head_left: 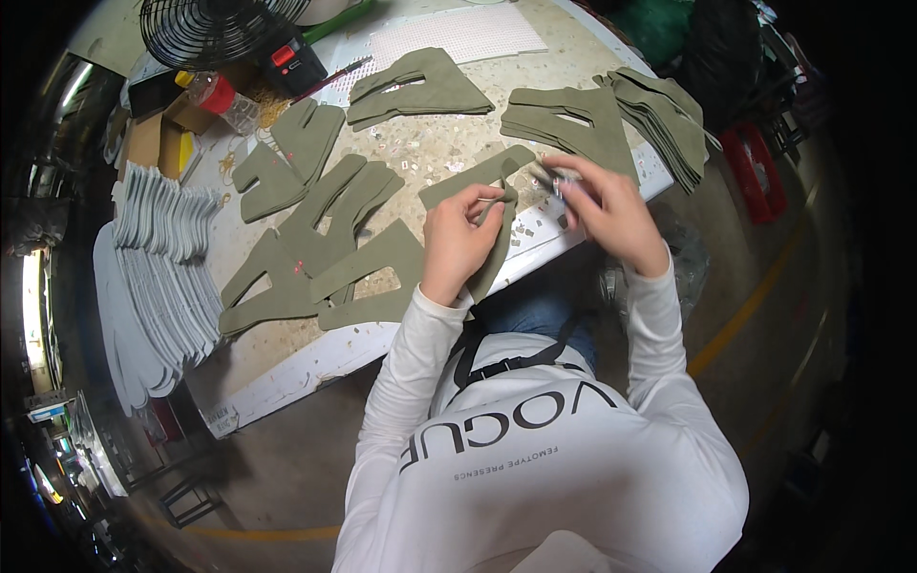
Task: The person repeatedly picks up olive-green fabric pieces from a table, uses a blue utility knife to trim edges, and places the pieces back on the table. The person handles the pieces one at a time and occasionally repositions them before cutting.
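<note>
My left hand (pixel 460 241) pinches the edge of an olive-green cut fabric piece (pixel 501 248) at the table's near edge. One arm of the piece lies toward the table's middle; another hangs down past my left fingers. Just to the right, my right hand (pixel 611 210) is raised with its fingers bent together. A small shiny thing shows between those fingers, too blurred to name. Around my hands lie more olive pieces with slots cut in them: a stack (pixel 420 91) at the back, another stack (pixel 573 119) at the back right, and overlapping pieces (pixel 330 224) to the left.
Tiny fabric scraps are strewn over the worktable (pixel 272 368). Long rows of stacked pale grey pieces (pixel 162 286) line its left end. At the back left stand a black fan (pixel 215 29), a bottle (pixel 224 100) and a cardboard box (pixel 148 143). A red container (pixel 752 172) is off to the right.
</note>
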{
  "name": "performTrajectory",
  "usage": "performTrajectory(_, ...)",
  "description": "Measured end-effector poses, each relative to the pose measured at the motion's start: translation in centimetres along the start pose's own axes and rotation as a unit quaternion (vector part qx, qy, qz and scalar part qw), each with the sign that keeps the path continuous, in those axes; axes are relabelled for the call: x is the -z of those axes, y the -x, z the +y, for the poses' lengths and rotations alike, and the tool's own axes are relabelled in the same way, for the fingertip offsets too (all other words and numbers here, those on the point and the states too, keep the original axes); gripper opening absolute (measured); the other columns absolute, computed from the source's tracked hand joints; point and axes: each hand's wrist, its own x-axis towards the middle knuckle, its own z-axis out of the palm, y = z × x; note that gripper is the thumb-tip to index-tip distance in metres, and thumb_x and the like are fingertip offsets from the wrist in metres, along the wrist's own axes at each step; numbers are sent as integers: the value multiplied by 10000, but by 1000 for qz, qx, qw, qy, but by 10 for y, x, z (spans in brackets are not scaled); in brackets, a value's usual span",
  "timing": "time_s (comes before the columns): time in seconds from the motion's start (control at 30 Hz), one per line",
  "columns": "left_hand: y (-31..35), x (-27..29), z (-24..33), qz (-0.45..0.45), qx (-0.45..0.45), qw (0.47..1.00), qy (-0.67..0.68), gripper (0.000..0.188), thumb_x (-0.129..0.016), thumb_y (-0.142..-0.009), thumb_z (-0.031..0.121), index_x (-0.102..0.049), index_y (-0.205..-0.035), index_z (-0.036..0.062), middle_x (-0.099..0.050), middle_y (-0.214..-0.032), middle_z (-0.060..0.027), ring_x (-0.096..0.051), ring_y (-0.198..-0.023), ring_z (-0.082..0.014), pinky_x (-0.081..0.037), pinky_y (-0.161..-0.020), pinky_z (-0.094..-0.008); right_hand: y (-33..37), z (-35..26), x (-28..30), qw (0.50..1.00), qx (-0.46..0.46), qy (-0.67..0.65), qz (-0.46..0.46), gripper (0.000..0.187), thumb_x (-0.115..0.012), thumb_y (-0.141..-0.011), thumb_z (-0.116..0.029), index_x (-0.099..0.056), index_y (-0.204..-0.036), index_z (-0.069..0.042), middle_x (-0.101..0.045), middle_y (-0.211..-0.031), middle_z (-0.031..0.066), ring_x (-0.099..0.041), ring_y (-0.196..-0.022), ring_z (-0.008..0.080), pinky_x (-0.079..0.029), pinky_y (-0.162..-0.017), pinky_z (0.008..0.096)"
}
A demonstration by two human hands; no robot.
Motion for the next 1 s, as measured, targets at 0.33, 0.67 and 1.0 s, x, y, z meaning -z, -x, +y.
performTrajectory(0.33, -1, 2, 1, -10, -6, 1000, -9, 170, -715, -867, 144, -641, -897, -6, -618, -614, 16, -456, -573, -12, -393, -535, -218, -100, 12, -31, 942, 328, 72, -18, 236, -645, -893, -225, -690, -1061, -66, -646, -988, 95, -598, -961, 257, -468, -843, 361)
performTrajectory(0.67, 1, 0, 11, -15, -56, 993, -102, 180, -743, -801, 216, -675, -856, 58, -676, -752, -107, -634, -633, -254, -499, -629, -353, -45, 27, 5, 967, 209, 89, -113, 248, -718, -834, -221, -630, -765, -1, -549, -598, 103, -539, -567, 224, -383, -537, 344)
performTrajectory(1.0, 53, 13, 24, 61, -194, 948, -245, 449, -780, -748, 173, -603, -1146, 64, -539, -1147, -146, -511, -1070, -337, -427, -905, -447, -28, 36, 3, 984, 124, 125, -18, 223, -726, -794, -197, -670, -928, -29, -601, -643, 127, -603, -602, 270, -453, -582, 359)
